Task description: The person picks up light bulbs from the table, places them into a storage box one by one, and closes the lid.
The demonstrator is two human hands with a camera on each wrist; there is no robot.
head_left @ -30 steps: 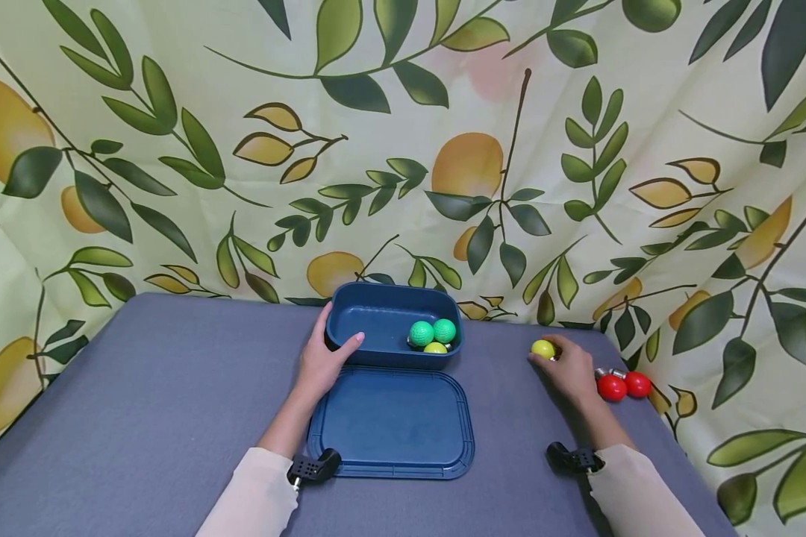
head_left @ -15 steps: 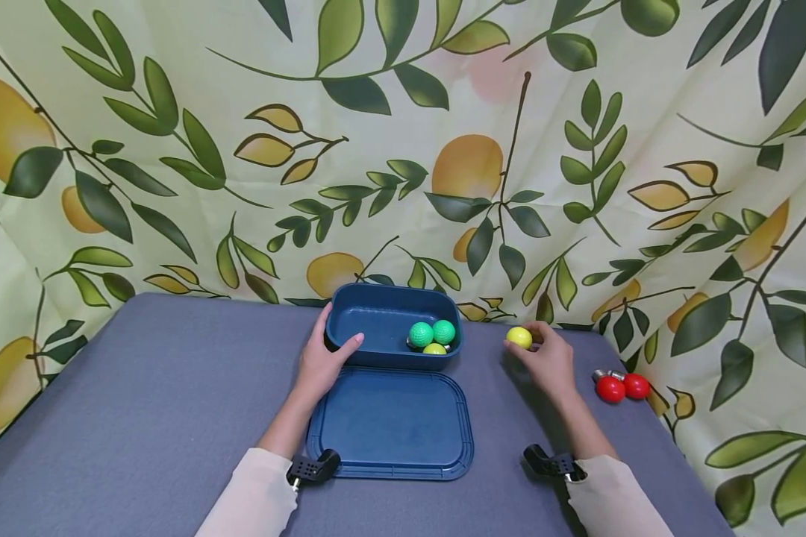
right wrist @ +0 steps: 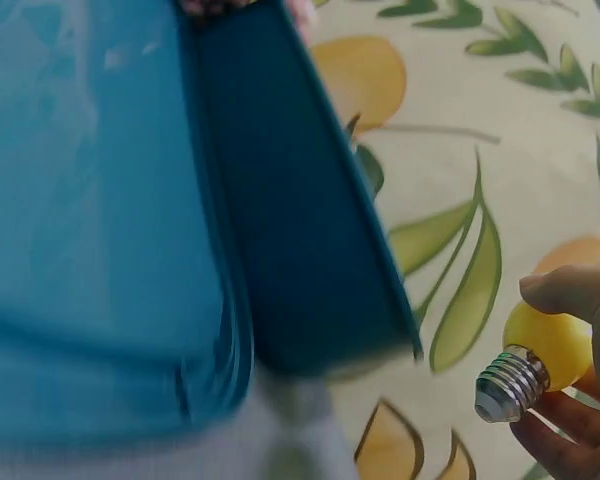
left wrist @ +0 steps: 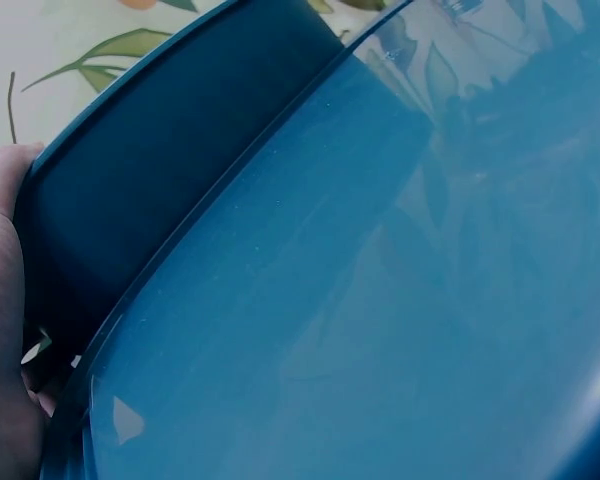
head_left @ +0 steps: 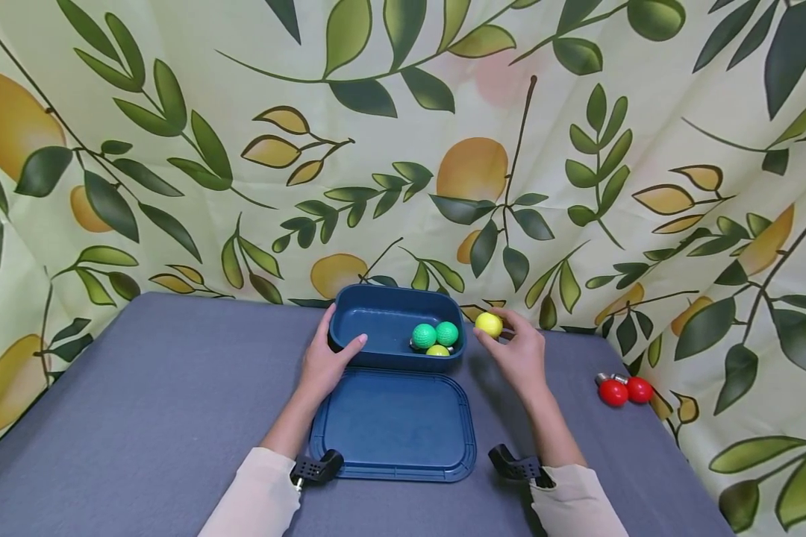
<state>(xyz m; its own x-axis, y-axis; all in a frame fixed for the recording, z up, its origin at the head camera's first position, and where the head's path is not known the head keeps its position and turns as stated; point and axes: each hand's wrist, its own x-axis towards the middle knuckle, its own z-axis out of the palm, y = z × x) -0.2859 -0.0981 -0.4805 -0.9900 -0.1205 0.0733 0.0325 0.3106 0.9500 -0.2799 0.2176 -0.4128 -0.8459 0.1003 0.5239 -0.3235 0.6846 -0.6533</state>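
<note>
In the head view a blue plastic box (head_left: 369,350) stands at the back of the table, with green and yellow light bulbs in its right end. My left hand (head_left: 324,358) grips the box's left end, thumb over the near rim. Between thumb and fingers, my right hand (head_left: 519,350) pinches a yellow light bulb (head_left: 489,324) just right of the box. The right wrist view shows this bulb's silver screw base (right wrist: 510,385) pointing down and left. Two green bulbs (head_left: 424,335) lie beside each other in the box, partly covering a yellow bulb (head_left: 437,350).
Directly in front of the box lies its flat blue lid (head_left: 396,425). Two red bulbs (head_left: 613,393) with silver bases rest near the table's right edge. A leaf-patterned cloth (head_left: 376,149) hangs behind the table (head_left: 175,403) and along its right side.
My right hand has carried the yellow bulb leftward from near the red bulbs to beside the box's right end. The left hand stays on the box.
</note>
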